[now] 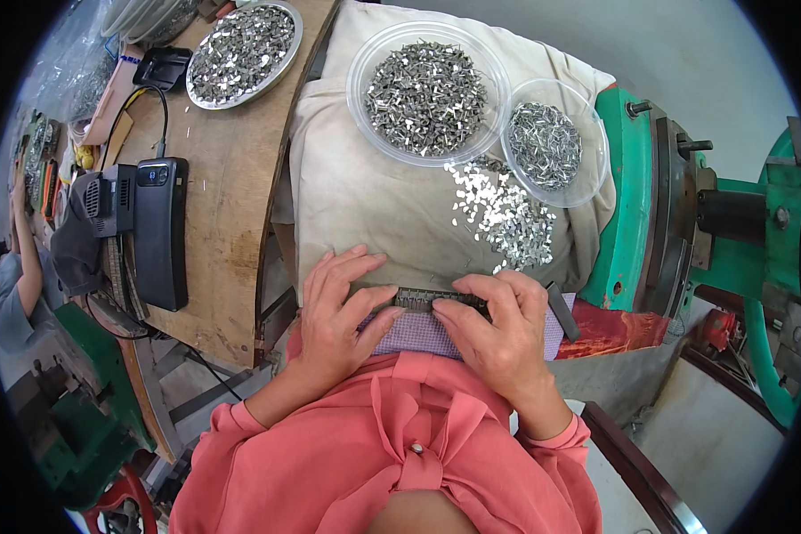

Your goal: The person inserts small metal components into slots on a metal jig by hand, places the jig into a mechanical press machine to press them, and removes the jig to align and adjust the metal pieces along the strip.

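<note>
Close to my body, over a checked cloth (418,336), lies a dark, narrow metal bar (416,300) with a row of slots or small pieces along it. My left hand (340,304) grips its left end with thumb and index finger; the other fingers spread out on the beige cloth (329,191). Thumb and index finger of my right hand (500,327) close on the bar's right part. Beyond my right hand is a loose heap of small, shiny metal pieces (512,227). Whether a single small piece sits between my fingertips is too small to tell.
Two clear plastic bowls, a large one (356,111) and a smaller one (602,133), hold small metal parts at the back. Green machinery (627,187) stands at right. The wooden table (227,196) at left carries a filled plate (295,53) and a black power bank (160,240). Another person's arm (28,258) shows far left.
</note>
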Action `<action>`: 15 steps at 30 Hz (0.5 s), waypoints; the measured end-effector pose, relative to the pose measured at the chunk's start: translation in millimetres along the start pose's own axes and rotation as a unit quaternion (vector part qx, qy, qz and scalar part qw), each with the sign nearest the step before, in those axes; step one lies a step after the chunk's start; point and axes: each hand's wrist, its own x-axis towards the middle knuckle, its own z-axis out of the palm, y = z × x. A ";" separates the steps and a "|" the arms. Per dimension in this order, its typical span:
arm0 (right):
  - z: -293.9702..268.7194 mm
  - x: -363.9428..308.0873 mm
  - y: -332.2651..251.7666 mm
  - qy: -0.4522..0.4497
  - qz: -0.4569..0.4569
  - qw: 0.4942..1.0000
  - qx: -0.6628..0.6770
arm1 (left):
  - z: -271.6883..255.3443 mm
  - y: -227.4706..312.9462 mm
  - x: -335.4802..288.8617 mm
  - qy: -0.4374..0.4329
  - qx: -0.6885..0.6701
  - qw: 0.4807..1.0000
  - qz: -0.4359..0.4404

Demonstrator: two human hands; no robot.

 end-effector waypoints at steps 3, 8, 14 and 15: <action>0.3 4.5 -1.7 -0.031 -0.024 0.998 -0.039 | -0.3 -0.6 -1.4 -0.008 -0.013 1.000 -0.005; 1.0 12.0 -4.4 -0.048 -0.021 0.998 -0.032 | 1.2 -3.1 -1.6 -0.006 -0.018 1.000 -0.008; -4.3 22.9 15.6 -0.014 0.020 0.999 -0.021 | -1.6 -0.4 -1.1 -0.012 -0.016 1.000 -0.002; -2.1 24.8 21.1 -0.017 0.038 0.999 -0.033 | -1.6 -0.7 -0.4 -0.013 -0.016 1.000 -0.001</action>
